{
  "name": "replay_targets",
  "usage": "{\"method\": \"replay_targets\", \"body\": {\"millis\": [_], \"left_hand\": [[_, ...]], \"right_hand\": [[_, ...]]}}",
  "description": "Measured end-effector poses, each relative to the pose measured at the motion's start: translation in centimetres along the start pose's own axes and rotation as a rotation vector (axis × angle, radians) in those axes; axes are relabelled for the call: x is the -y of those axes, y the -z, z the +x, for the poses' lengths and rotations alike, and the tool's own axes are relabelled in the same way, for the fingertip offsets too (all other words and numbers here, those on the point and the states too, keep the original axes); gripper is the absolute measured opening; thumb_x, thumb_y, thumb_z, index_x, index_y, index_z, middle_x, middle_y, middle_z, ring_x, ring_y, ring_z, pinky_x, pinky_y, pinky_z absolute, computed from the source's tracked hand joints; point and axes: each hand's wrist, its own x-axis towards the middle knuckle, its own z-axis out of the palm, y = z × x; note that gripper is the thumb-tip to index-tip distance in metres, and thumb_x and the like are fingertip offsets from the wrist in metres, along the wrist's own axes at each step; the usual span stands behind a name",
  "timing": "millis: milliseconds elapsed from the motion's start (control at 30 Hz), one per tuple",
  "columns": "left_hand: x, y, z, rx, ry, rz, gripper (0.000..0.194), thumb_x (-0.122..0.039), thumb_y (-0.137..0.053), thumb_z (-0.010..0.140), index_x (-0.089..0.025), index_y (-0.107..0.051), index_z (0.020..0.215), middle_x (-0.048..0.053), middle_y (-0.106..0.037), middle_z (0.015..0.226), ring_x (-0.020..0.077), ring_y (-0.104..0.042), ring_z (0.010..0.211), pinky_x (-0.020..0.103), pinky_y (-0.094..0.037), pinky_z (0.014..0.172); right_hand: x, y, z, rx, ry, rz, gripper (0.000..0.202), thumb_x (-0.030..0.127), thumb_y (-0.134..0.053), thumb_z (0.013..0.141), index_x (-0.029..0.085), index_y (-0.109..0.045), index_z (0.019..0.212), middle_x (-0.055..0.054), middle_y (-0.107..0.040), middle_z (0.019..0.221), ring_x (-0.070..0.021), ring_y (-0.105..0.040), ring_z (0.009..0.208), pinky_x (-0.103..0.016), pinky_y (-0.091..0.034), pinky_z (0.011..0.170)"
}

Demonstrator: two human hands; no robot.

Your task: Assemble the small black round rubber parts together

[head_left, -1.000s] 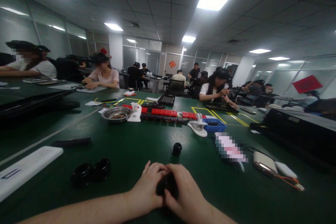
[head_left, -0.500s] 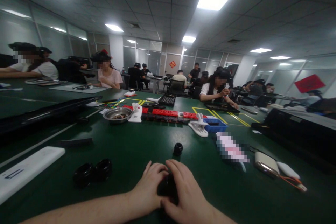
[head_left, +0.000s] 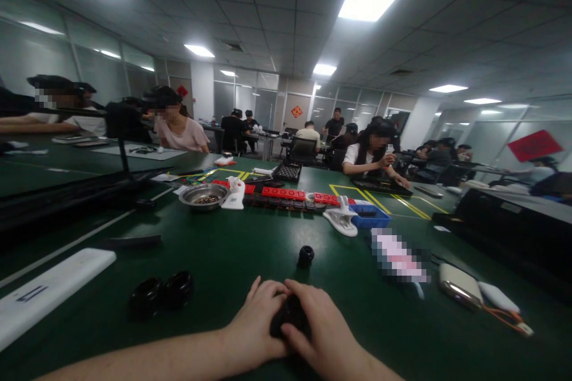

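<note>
Low in the middle of the head view, my left hand point(head_left: 257, 318) and my right hand point(head_left: 328, 327) are closed around a dark, rounded object point(head_left: 289, 314) from both sides. My fingers cover most of it, so its kind does not show. Just beyond my fingertips, a small black ring-shaped piece point(head_left: 306, 256) stands on the green table point(head_left: 232, 259). Two larger glossy black ring-shaped pieces, one point(head_left: 146, 297) and another point(head_left: 179, 289), sit side by side to the left of my left hand.
Further back are a metal bowl point(head_left: 203, 196) of small parts, a row of red blocks point(head_left: 283, 193), a white clamp point(head_left: 342, 217) and a blue bin point(head_left: 370, 216). A long white box point(head_left: 58, 292) lies left. A beige device point(head_left: 460, 286) lies right. Co-workers sit across the table.
Both hands stay on the dark object, with my right thumb shifted slightly upward over it. At far left, a dark upright bar now shows, and the person in pink leans lower. The view has shifted slightly.
</note>
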Motion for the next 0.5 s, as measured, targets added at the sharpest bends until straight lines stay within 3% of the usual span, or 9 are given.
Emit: {"method": "replay_targets", "body": {"millis": [100, 267, 400, 500], "left_hand": [[0.29, -0.04, 0.05, 0.013, -0.011, -0.001, 0.048, -0.028, -0.068, 0.058, -0.023, -0.056, 0.104, 0.006, -0.053, 0.110, 0.0271, -0.045, 0.108, 0.054, -0.011, 0.103], [0.48, -0.14, -0.04, -0.004, -0.019, 0.005, 0.045, -0.039, -0.071, 0.059, -0.020, -0.058, 0.098, 0.008, -0.053, 0.109, 0.0290, -0.046, 0.107, 0.057, -0.011, 0.102], [0.07, -0.05, -0.11, -0.023, -0.003, -0.004, 0.041, -0.030, -0.071, 0.057, -0.023, -0.059, 0.096, 0.005, -0.053, 0.107, 0.0269, -0.047, 0.105, 0.055, -0.012, 0.102], [-0.10, 0.01, -0.04, -0.021, 0.006, -0.021, 0.044, -0.026, -0.068, 0.058, -0.024, -0.057, 0.101, 0.004, -0.054, 0.106, 0.0257, -0.047, 0.105, 0.053, -0.012, 0.103]], "right_hand": [[0.12, -0.15, 0.06, 0.077, -0.001, 0.010, 0.059, 0.015, -0.056, 0.067, 0.015, -0.036, 0.122, -0.013, -0.053, 0.116, -0.0277, -0.051, 0.103, -0.043, -0.040, 0.089], [-0.09, 0.13, -0.17, -0.121, -0.043, -0.093, 0.069, 0.034, -0.067, 0.063, 0.012, -0.036, 0.120, -0.019, -0.050, 0.116, -0.0354, -0.047, 0.105, -0.050, -0.039, 0.087], [0.18, 0.09, 0.13, -0.059, -0.128, -0.063, 0.050, 0.021, -0.060, 0.066, 0.015, -0.043, 0.112, -0.012, -0.059, 0.097, -0.0283, -0.055, 0.089, -0.044, -0.045, 0.079], [0.43, 0.15, 0.33, 0.007, -0.047, 0.054, 0.048, 0.011, -0.049, 0.064, 0.015, -0.044, 0.111, -0.010, -0.059, 0.100, -0.0237, -0.055, 0.090, -0.039, -0.045, 0.081]]}}
